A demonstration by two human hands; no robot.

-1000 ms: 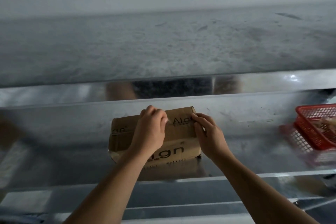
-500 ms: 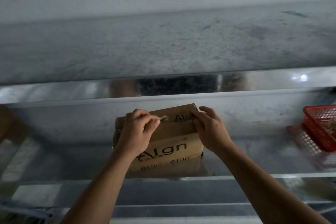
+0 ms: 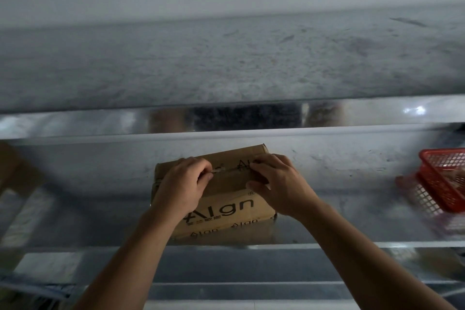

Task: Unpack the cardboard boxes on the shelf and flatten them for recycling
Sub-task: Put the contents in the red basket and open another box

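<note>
- Left hand (image 3: 181, 184) pinches a tape strip (image 3: 221, 170) on top of the box (image 3: 226, 205).
- Right hand (image 3: 279, 184), at its 3 o'clock, grips the box top, thumb on the front edge.
- The box sits on the shelf (image 3: 352, 209); a red basket (image 3: 445, 178) is at its 3 o'clock, well apart.

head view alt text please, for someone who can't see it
A person's left hand pinches tape along the top seam of a cardboard box while the right hand grips its top. It sits on a metal shelf, with a red basket to the right.
</note>
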